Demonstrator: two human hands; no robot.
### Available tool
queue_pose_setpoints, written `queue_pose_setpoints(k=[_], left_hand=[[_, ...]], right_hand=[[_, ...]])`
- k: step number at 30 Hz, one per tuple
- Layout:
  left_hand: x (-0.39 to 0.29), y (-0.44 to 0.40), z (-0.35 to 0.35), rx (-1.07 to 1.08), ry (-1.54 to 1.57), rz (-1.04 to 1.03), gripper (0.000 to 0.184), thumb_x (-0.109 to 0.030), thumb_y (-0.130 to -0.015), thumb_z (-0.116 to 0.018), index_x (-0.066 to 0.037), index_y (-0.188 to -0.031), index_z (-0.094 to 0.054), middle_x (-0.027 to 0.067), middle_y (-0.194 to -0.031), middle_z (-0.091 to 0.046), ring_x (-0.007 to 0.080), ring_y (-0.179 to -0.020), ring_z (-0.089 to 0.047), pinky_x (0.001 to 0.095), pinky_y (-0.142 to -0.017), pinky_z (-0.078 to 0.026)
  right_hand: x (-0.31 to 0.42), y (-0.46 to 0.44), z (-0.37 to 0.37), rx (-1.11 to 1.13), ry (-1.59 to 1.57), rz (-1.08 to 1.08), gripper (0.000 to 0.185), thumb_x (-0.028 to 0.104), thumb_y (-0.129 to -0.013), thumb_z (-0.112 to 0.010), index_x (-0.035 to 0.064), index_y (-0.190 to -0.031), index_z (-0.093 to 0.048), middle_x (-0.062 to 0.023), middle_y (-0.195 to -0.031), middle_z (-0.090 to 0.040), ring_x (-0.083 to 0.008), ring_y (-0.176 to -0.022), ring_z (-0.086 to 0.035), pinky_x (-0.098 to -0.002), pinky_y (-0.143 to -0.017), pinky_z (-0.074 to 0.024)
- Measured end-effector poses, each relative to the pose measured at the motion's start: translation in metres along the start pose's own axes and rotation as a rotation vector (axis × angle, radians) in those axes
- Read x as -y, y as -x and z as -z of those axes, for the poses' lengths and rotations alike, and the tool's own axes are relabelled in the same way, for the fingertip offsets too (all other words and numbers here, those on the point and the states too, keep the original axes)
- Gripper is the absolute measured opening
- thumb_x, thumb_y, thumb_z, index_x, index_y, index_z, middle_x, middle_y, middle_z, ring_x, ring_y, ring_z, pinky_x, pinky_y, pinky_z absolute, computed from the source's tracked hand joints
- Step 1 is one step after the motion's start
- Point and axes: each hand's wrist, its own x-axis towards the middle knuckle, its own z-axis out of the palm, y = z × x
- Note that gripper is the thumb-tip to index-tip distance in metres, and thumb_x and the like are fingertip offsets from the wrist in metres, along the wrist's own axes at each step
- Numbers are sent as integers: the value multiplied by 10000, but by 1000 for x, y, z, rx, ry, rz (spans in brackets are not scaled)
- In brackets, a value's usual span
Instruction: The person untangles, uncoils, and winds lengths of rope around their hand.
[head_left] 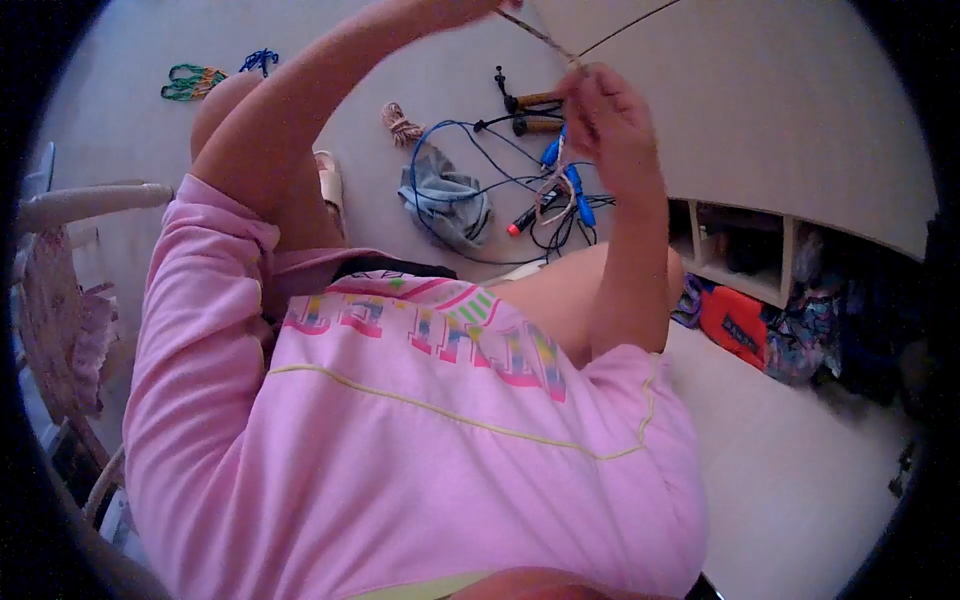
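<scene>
A thin light-coloured cord (pixel 540 37) runs taut between my two hands near the top of the view. My left hand (pixel 465 8) is partly cut off by the upper edge, its fingertips closed on one end of the cord. Lower and to the right, my right hand (pixel 612 120) has its fingers pinched around the same cord. Below it hangs a pale pinkish length (pixel 560 182), which seems to be the same cord. Blue jump rope handles (pixel 578 195) and wooden jump rope handles (pixel 535 102) lie on the floor behind my right hand.
A grey cloth (pixel 445 200) lies under a blue cable-like rope (pixel 415 165). Nearby are a bundled pinkish rope (pixel 400 125), a green-and-orange rope (pixel 190 82) and a dark blue one (pixel 260 62). A wooden cabinet (pixel 790 120) and a red bag (pixel 735 325) are at right, a chair (pixel 95 205) at left.
</scene>
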Motion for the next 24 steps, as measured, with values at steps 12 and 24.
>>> queue_pose_setpoints(k=[12,24], left_hand=[[-18,43,-44,823,-275,439,358,-379,-744,-650,-42,-745,-528,8,-563,-488,109,-447,-468,235,-378,-389],[-14,37,-35,359,1290,465,263,-285,-881,-432,-48,-836,-539,10,-636,-542,152,-611,-571,302,-643,-490]], right_hand=[[-16,-9,41,-242,259,131,235,272,-806,-606,51,-727,-613,61,-581,-485,-26,-515,-368,-186,-446,-267],[-50,-23,30,-17,281,-11,338,348,-875,-463,27,-860,-570,1,-568,-481,-82,-517,-426,-248,-475,-361]])
